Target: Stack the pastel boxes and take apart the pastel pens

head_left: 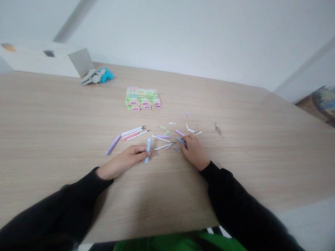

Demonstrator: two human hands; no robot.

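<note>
My left hand (136, 153) pinches a light blue pen barrel (148, 148), held nearly upright. My right hand (194, 148) has its fingers closed on a grey-blue pen barrel (180, 140), partly hidden under them. Beside it lies a purple pen barrel (179, 132). Between my hands are thin white pen refills (162, 146) with dark tips and another purple barrel (162, 136). Left of these, more white refills (133, 130) lie by a pink barrel (131, 136). A purple pen (113, 144) rests near my left wrist.
Stacked green and pink boxes (142, 99) stand behind the pen parts. Small white pieces (191, 130) and green pieces (166, 132) are scattered on the wooden table (65, 115). Grey and blue crumpled cloth (98, 76) lies by a white box (47, 61) at back left.
</note>
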